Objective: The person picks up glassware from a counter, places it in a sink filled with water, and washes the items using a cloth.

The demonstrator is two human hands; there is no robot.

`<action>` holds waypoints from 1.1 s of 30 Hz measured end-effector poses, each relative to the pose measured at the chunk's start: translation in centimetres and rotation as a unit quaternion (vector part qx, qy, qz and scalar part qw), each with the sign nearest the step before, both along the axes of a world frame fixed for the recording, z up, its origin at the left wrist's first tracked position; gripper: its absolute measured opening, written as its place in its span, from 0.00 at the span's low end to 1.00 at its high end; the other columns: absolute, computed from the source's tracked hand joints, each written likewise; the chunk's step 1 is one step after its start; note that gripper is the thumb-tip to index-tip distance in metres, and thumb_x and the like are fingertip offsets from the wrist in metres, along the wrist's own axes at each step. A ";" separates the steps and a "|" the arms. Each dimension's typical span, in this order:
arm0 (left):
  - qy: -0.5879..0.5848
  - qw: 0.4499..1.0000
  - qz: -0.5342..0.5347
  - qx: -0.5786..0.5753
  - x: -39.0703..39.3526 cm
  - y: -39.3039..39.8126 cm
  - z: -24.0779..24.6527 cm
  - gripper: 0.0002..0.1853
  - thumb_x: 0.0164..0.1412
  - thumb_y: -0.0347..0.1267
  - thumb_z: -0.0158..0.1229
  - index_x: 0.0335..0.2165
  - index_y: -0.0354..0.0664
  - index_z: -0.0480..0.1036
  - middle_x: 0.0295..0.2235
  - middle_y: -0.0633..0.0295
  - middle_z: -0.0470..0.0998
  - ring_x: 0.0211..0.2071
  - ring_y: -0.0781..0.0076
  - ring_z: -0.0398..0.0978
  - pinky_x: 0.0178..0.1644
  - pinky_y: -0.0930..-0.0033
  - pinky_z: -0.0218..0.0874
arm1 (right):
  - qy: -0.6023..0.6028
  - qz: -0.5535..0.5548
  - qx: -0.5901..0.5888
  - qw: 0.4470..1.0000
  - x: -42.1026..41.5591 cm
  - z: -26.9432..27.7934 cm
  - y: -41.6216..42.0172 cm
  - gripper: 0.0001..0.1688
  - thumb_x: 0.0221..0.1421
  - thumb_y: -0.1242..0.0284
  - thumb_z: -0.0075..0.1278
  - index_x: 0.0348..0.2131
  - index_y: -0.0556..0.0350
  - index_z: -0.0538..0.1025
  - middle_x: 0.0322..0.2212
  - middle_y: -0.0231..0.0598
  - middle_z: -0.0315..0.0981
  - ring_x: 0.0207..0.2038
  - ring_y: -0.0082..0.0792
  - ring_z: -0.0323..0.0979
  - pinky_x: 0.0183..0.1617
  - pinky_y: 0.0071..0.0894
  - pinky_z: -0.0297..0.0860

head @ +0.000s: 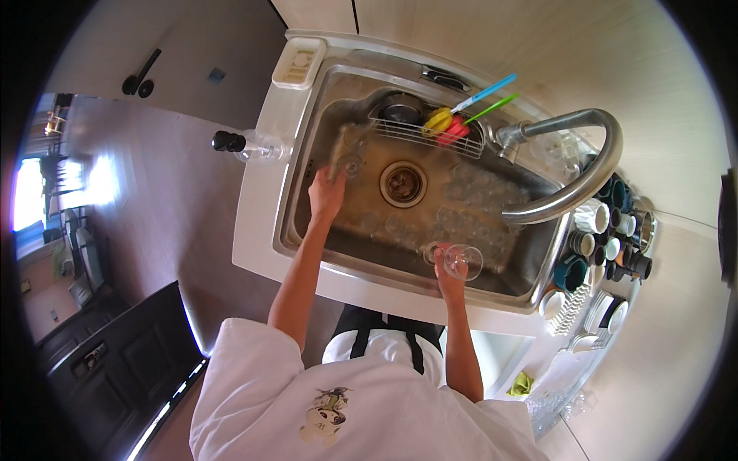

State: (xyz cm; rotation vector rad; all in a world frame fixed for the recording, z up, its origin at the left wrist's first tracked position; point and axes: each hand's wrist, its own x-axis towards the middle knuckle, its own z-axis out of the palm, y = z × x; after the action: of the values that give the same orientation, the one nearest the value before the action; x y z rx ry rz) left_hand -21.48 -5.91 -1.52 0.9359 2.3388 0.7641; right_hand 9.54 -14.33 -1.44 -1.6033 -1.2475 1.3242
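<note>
My right hand (451, 275) is closed around a clear stemmed glass (466, 262), tilted over the front of a stainless steel sink (311, 230). Its round bowl faces up beside my fingers. Toward the sink's left wall, my left hand (326, 195) reaches down with its fingertips at another clear glass (350, 165). Whether they grip it is unclear. Many small clear round shapes, apparently glasses (481, 184), cover the right and front of the basin floor. Brown debris sits in the drain strainer (403, 183).
A curved metal faucet (599, 124) arches over the basin's right side. A wire rack (426, 138) holds a yellow brush (437, 121), a red brush (454, 131) and a dark bowl (402, 109). Left stands a pump bottle (253, 145); right, several cups (591, 216) and stacked plates (597, 311).
</note>
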 end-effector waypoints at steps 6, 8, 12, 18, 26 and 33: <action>-0.372 0.922 -0.059 0.094 4.1 -9.4 6.6 0.23 0.52 0.37 0.63 0.41 0.31 0.70 0.39 0.53 0.75 0.39 0.70 0.74 0.42 0.71 0.67 | -0.004 0.088 0.099 0.991 -4.9 1.9 0.8 0.12 0.48 0.72 0.58 0.32 0.59 0.75 0.32 0.42 0.67 0.33 0.34 0.69 0.34 0.30 0.67; -0.418 0.902 -0.093 0.046 6.0 -9.8 11.7 0.23 0.53 0.35 0.61 0.43 0.30 0.69 0.42 0.51 0.73 0.40 0.67 0.74 0.42 0.71 0.67 | -0.008 0.163 0.175 0.971 -7.1 2.4 1.1 0.13 0.46 0.73 0.59 0.33 0.58 0.74 0.32 0.44 0.66 0.32 0.38 0.70 0.34 0.31 0.67; -0.260 0.945 -0.199 0.013 4.9 -10.5 14.2 0.18 0.58 0.31 0.55 0.46 0.33 0.68 0.38 0.55 0.76 0.34 0.70 0.76 0.36 0.73 0.68 | -0.038 0.234 0.194 0.952 -11.5 4.7 2.3 0.15 0.44 0.75 0.59 0.35 0.59 0.73 0.33 0.44 0.65 0.32 0.42 0.70 0.34 0.33 0.68; -0.278 0.959 -0.056 -0.014 -0.6 -8.6 8.6 0.12 0.59 0.24 0.46 0.41 0.32 0.71 0.30 0.57 0.75 0.28 0.71 0.77 0.29 0.71 0.73 | 0.019 0.289 0.049 0.956 -14.4 5.1 1.9 0.42 0.49 0.69 0.54 0.60 0.49 0.54 0.61 0.50 0.40 0.59 0.49 0.53 0.60 0.39 0.54; -0.301 0.949 -0.007 -0.095 -3.2 -3.9 -2.7 0.12 0.56 0.24 0.45 0.38 0.29 0.71 0.25 0.56 0.73 0.24 0.66 0.75 0.26 0.64 0.74 | -0.048 0.220 0.044 0.973 -3.3 2.1 -1.9 0.21 0.50 0.71 0.53 0.45 0.56 0.70 0.48 0.44 0.66 0.50 0.41 0.65 0.52 0.35 0.63; -0.350 0.927 0.107 -0.081 -2.7 -3.5 -6.3 0.17 0.53 0.26 0.47 0.42 0.31 0.69 0.34 0.50 0.71 0.27 0.61 0.74 0.25 0.58 0.75 | -0.070 0.047 -0.073 0.994 4.2 5.0 -5.5 0.10 0.55 0.75 0.50 0.38 0.59 0.73 0.33 0.36 0.74 0.38 0.26 0.72 0.43 0.26 0.68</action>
State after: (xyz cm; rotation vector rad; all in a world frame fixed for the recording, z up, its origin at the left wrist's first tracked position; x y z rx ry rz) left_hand -24.15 -9.39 -7.81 0.2573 1.8328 0.8060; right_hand 13.79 -19.80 3.53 -1.7851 -1.3510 1.4099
